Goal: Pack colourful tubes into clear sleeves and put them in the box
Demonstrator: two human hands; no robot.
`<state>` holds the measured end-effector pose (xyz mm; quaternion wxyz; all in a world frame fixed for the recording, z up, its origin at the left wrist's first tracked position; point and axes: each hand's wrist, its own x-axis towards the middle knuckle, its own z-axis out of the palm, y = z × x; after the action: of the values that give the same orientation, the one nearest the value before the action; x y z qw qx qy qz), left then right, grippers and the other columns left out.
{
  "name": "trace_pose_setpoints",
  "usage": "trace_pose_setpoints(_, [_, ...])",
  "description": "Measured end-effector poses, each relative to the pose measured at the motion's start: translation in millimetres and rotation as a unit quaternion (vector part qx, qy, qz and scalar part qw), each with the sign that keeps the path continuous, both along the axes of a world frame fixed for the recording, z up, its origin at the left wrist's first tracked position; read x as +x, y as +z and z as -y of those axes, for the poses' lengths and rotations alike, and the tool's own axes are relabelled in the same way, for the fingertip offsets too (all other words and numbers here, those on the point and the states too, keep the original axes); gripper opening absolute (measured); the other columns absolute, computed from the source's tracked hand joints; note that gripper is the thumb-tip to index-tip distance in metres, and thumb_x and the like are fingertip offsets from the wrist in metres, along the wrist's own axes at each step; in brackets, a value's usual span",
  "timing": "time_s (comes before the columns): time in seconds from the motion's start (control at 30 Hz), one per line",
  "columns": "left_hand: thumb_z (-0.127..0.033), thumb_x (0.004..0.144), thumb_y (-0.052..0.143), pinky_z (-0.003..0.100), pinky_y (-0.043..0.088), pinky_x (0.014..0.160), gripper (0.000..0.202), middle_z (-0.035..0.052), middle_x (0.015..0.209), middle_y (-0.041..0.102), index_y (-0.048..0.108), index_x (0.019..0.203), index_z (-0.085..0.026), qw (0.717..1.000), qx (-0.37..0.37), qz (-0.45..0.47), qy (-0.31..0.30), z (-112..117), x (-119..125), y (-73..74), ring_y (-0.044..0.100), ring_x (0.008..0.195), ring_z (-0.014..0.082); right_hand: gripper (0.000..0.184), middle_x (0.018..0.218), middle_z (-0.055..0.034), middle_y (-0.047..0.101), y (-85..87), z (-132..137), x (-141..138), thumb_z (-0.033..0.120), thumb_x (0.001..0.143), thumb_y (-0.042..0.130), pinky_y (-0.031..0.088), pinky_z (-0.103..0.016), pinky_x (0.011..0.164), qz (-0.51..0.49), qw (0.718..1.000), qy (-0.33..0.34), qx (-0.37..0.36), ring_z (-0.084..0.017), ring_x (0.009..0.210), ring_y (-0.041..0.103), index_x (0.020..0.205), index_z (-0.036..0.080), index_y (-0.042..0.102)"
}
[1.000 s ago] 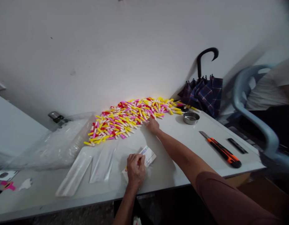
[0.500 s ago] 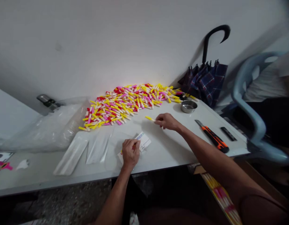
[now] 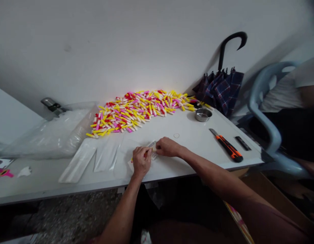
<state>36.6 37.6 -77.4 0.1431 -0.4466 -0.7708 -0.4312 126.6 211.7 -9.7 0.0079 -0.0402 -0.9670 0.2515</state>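
A printed paper packet [image 3: 152,152] lay on the white table [image 3: 187,130] between both hands. The left hand [image 3: 141,162] was clenched around a yellow-tipped stick [image 3: 132,159]; the right hand [image 3: 167,147] pinched the packet. Beyond lay a heap of colored sticks [image 3: 134,110], with clear plastic sleeves [image 3: 78,166] left and a steel bowl [image 3: 202,114] right.

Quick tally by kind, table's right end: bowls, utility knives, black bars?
Steel bowl: 1
Orange-and-black utility knife: 1
Slim black bar: 1
Total: 3
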Motion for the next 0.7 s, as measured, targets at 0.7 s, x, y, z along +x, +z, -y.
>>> trace_pose_setpoints(0.7, [-0.044, 0.095, 0.059, 0.034, 0.051, 0.084, 0.028, 0.0048, 0.089, 0.074, 0.073, 0.094, -0.02, 0.98, 0.022, 0.199, -0.022, 6.3, -17.6, 14.7, 0.067, 0.088, 0.0208, 0.021, 0.078, -0.0011, 0.071, -46.3, 4.5, 15.9, 0.035, 0.079, 0.073, 0.046, -0.024, 0.067, -0.036, 0.929, -0.065, -0.363, -0.015, 0.072, 0.06, 0.086, 0.016, 0.077])
